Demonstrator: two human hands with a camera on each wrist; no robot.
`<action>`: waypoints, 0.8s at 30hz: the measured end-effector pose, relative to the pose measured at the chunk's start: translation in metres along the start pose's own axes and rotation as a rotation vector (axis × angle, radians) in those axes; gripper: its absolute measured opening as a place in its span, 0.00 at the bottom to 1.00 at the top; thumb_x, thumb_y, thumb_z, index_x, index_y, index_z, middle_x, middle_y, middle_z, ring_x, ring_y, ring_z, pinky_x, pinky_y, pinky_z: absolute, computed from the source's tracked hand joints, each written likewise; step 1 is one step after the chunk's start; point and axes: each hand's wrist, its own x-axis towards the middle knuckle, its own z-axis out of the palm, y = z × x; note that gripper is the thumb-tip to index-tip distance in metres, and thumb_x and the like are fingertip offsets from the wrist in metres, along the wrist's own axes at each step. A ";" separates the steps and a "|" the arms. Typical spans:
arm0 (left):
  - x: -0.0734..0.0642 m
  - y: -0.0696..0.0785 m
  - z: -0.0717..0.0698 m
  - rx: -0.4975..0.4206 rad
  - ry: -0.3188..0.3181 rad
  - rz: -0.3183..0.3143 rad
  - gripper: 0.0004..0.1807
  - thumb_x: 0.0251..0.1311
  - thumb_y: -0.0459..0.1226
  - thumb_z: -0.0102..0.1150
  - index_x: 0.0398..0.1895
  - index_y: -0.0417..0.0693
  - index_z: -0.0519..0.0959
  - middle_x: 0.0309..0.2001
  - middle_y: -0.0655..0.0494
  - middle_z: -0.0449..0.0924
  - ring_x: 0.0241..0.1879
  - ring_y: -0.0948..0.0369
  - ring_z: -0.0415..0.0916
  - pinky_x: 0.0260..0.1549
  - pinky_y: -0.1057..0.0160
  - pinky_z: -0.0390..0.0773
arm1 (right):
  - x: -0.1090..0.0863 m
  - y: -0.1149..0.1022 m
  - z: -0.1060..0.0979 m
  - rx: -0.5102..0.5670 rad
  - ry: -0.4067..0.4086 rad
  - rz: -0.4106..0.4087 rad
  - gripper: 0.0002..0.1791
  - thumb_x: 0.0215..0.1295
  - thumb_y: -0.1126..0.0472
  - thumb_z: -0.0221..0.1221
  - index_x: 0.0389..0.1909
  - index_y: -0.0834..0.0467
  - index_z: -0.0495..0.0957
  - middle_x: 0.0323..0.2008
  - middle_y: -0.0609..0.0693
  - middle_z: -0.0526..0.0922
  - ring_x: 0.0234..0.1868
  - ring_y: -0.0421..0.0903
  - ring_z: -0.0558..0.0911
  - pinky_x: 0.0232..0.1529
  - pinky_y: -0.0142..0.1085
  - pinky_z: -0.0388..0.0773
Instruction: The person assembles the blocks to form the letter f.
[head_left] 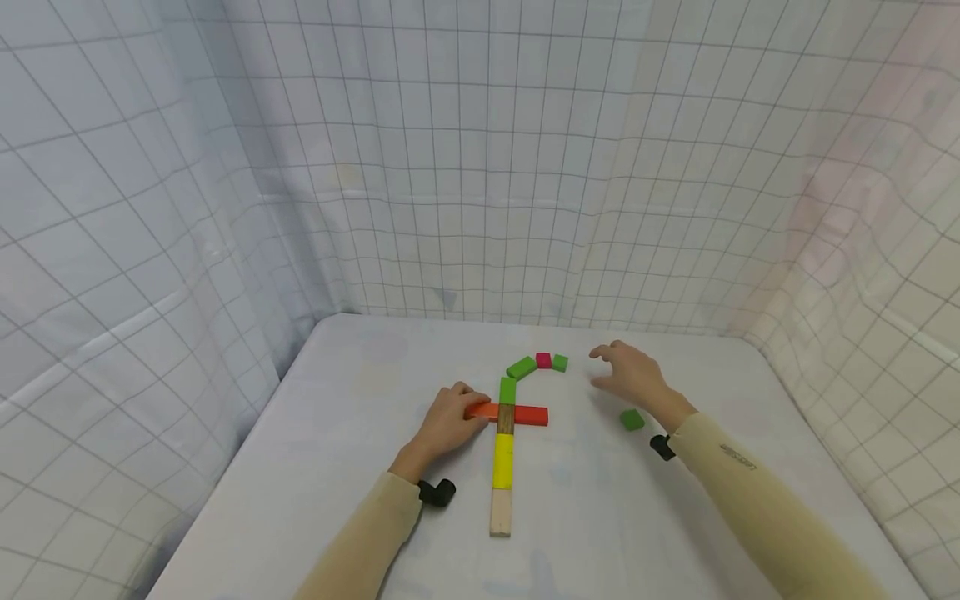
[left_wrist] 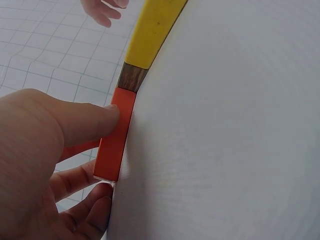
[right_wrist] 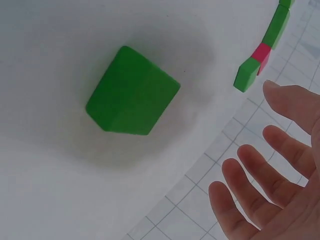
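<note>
My left hand point(head_left: 450, 421) holds an orange block point(left_wrist: 116, 137) between thumb and fingers, its end against a dark brown block point(head_left: 506, 418). Across from it a red block point(head_left: 531, 416) touches the brown one's other side. Below the brown block run a yellow block point(head_left: 503, 461) and a pale wooden block point(head_left: 500, 512); above it stands a green block point(head_left: 507, 390). My right hand point(head_left: 632, 373) hovers with nothing in its spread, slightly bent fingers. Nearest to it are a small green block point(head_left: 560, 363) and a loose green block point(right_wrist: 131, 95) with angled sides.
A longer green block point(head_left: 522, 367) and a pinkish-red block point(head_left: 543, 361) continue the curved row at the top. White cloth covers the table point(head_left: 360, 467). Gridded white curtains point(head_left: 480, 167) enclose its back and sides.
</note>
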 end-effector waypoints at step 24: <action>0.000 0.000 0.001 0.007 0.003 -0.012 0.18 0.65 0.43 0.66 0.57 0.53 0.83 0.50 0.55 0.75 0.47 0.55 0.67 0.47 0.56 0.71 | -0.074 0.020 -0.003 0.058 0.047 -0.041 0.27 0.60 0.53 0.72 0.59 0.56 0.80 0.49 0.56 0.81 0.47 0.58 0.82 0.37 0.50 0.79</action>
